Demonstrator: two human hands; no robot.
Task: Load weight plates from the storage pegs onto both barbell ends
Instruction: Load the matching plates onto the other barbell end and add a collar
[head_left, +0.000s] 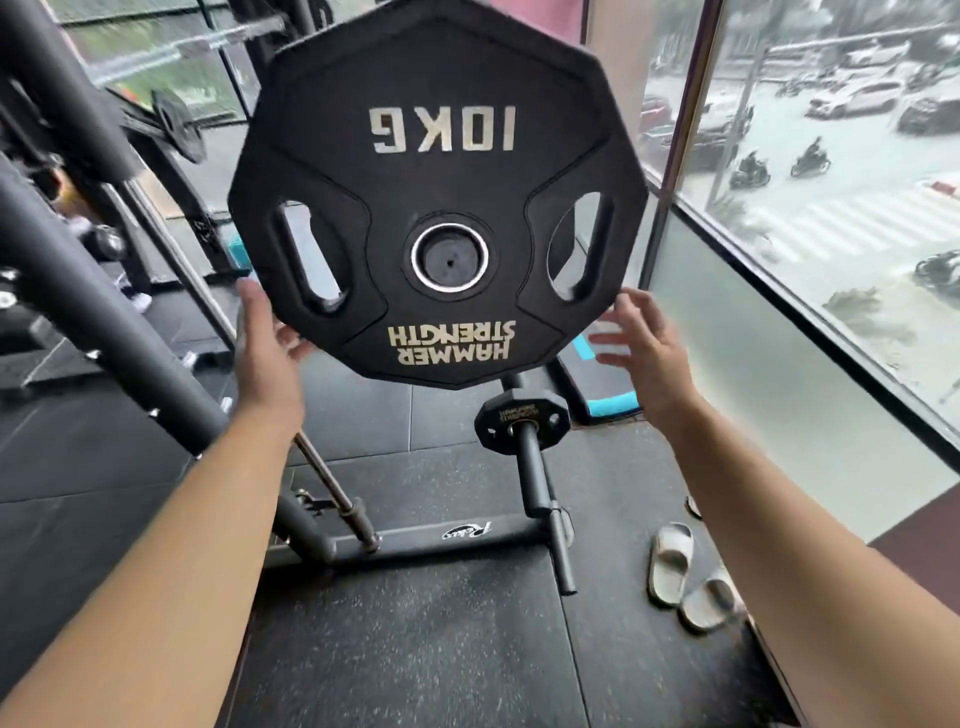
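A black ten-sided 10KG plate (441, 192) hangs upside down in front of me, with the black end of a shaft showing in its centre hole (450, 258). My left hand (267, 332) touches the plate's lower left edge with nearly straight fingers. My right hand (641, 343) hovers just off the lower right edge, fingers spread and blurred, holding nothing. Lower down, a small black plate (522, 418) sits on a storage peg (535, 467) of the rack base.
Thick black rack tubes (104, 322) slant across the left. Another bar with a small plate (176, 122) stands at the back left. Glass window panels (779, 364) close the right side. Two grey slippers (670, 564) lie on the rubber floor (415, 649).
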